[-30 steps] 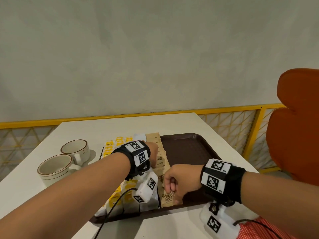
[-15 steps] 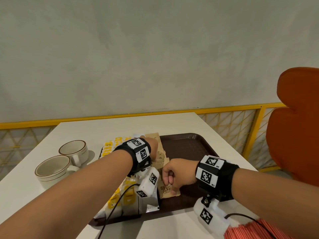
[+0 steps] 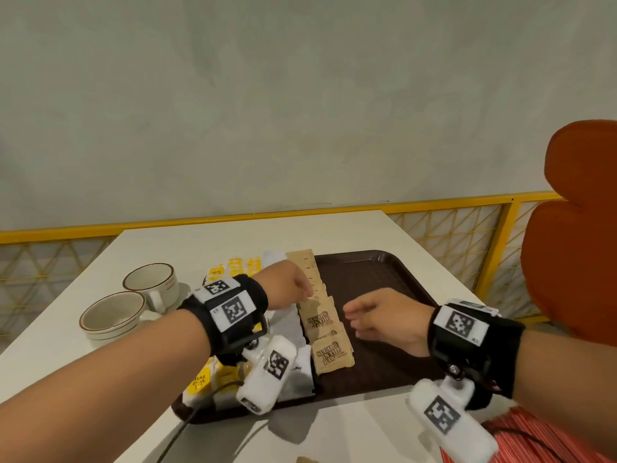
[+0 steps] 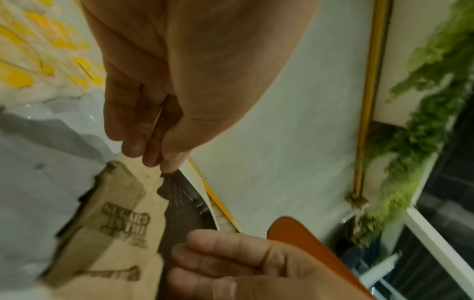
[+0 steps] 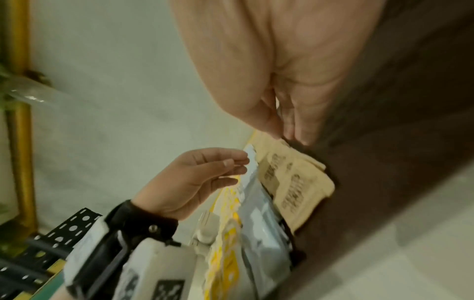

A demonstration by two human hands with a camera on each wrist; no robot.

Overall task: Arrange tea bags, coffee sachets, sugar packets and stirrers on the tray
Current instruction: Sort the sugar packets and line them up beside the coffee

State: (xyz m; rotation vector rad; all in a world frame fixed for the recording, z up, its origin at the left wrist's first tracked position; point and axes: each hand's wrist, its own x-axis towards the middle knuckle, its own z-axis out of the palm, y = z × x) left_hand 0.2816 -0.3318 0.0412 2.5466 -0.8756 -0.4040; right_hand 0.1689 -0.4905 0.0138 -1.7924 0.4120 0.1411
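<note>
A brown tray [image 3: 367, 282] holds three rows: yellow tea bags [image 3: 233, 265] on the left, grey-white coffee sachets [image 3: 287, 322] in the middle, and overlapping brown sugar packets [image 3: 329, 349] beside them. My left hand [image 3: 307, 292] reaches over the rows. Its straight fingertips [image 4: 153, 158] touch the top edge of a sugar packet [image 4: 123, 223]. My right hand [image 3: 354, 315] hovers over the bare tray just right of the sugar row, with its fingers loosely curled and holding nothing. In the right wrist view its fingertips [image 5: 290, 132] hang just above the packets [image 5: 290, 178].
Two empty cups [image 3: 150, 282] [image 3: 113, 312] stand on the white table [image 3: 233, 238] left of the tray. An orange chair [image 3: 574, 262] and a yellow railing [image 3: 467, 235] are on the right. Red striped fabric [image 3: 534, 439] shows at the bottom right.
My right hand has let go of the lower sugar packets and drawn off to the right over the bare tray. My left hand stays at the upper end of the sugar row.
</note>
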